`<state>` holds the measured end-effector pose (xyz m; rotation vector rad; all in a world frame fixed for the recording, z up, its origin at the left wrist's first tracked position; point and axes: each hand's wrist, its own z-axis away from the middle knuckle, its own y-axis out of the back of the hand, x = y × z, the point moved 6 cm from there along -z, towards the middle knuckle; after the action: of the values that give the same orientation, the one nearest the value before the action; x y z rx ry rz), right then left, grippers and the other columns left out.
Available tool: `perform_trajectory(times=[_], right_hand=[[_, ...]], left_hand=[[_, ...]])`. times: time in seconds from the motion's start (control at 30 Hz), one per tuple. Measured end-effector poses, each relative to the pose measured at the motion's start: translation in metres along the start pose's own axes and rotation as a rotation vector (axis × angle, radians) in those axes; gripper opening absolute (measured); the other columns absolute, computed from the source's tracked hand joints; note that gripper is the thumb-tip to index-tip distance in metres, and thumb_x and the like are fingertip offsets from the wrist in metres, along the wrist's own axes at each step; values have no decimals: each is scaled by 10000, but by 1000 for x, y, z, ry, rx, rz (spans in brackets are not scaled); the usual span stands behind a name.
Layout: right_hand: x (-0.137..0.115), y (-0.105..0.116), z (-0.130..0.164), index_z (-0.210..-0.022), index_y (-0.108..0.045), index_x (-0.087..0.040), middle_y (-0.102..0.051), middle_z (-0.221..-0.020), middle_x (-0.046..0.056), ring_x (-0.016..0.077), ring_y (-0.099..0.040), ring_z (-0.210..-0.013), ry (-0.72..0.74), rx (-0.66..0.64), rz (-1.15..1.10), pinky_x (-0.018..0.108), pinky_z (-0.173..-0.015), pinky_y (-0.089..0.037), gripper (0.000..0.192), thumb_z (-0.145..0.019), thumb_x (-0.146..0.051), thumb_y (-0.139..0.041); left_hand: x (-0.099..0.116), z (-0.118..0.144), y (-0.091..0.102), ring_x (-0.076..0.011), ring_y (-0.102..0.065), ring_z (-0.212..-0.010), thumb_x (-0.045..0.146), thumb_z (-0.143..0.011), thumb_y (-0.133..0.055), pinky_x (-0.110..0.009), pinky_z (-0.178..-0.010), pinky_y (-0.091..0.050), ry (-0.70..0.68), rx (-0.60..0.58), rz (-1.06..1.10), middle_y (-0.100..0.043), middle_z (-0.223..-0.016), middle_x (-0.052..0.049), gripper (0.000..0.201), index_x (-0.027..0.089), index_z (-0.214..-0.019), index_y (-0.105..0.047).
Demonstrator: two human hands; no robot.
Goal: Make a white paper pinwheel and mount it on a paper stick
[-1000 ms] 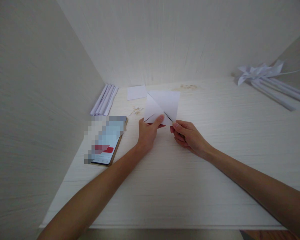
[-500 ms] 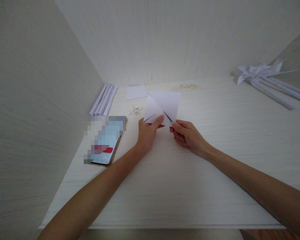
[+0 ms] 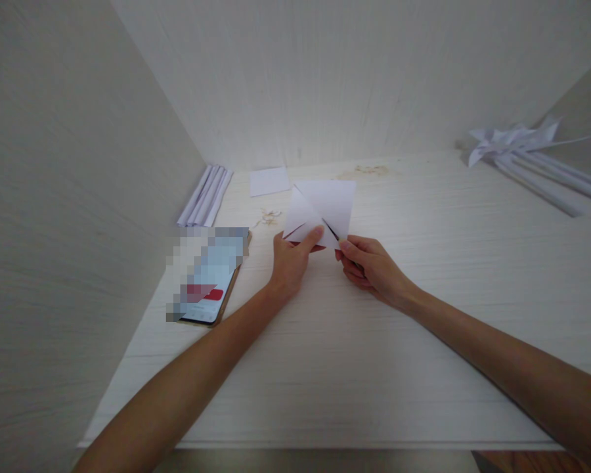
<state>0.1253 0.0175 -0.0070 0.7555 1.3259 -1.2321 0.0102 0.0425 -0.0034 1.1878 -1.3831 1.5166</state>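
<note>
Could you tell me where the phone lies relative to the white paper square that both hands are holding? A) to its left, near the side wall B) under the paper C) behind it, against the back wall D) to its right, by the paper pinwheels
A: the phone lies flat on the table to the left of the paper square held by the left hand and the right hand.
</note>
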Motion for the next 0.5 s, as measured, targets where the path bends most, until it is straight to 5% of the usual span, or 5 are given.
perform_trajectory(times=[0.5], right_hand=[[0, -2, 0, -622, -459, -165, -279, -348, -111, 12, -183, -271, -13, -1, 15, 145, -255, -104, 245, -731, -373, -529]], left_hand=[[-1, -1, 2, -116, -579, -602, 270, -525, -694, -257, -567, -513, 10, 23, 20, -635, -674, -16, 240, 126, -699, -615]])
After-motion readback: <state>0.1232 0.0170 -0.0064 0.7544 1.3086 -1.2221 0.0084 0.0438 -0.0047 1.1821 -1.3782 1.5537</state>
